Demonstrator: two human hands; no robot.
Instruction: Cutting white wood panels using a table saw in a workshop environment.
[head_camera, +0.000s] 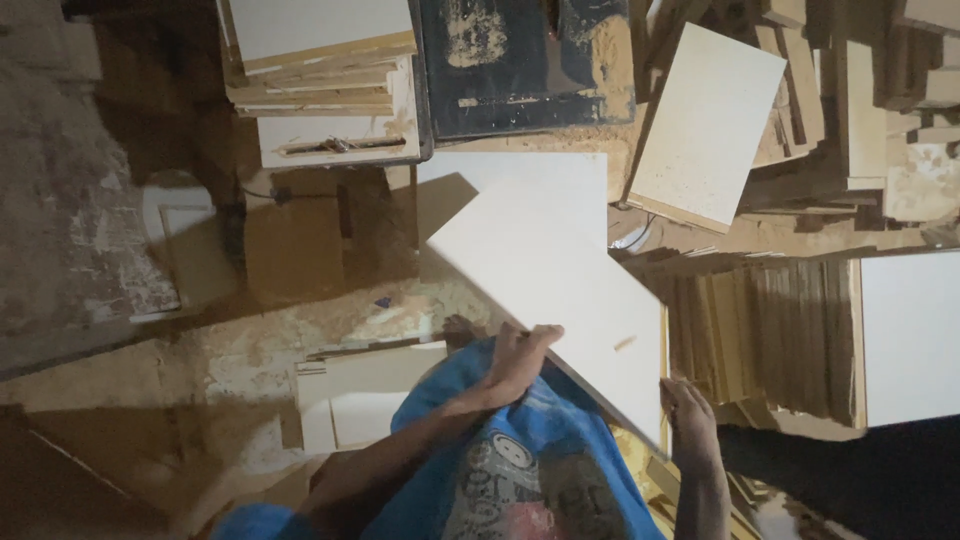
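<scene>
Centrally, a white laminated board (545, 290) lay tilted across the middle of the frame, one corner pointing toward the upper left and its long edge running down to the lower right. Both hands held it by its near end. The left hand (520, 355) curled over the lower edge, fingers wrapped onto the white face, gripping the panel. The right hand (688, 415) closed on the lower right corner, thumb side against the board's edge — a firm hold as well. A small tan mark showed on the face near that corner.

Below the board, in the lower middle, sat the person's blue printed shirt (530, 460). Behind the board, another white panel (545, 180) lay flat, partly covered by it. At the right, a row of brown boards stood on edge (760, 330), with a large white sheet (910, 335) just beside them at the frame's right edge. In the upper right a pale speckled panel (705, 125) leaned against offcuts. At the upper left a stack of boards (320, 80) rested beside a dark, dusty machine top (520, 65) — sawdust covered the floor (90, 250) all around.
</scene>
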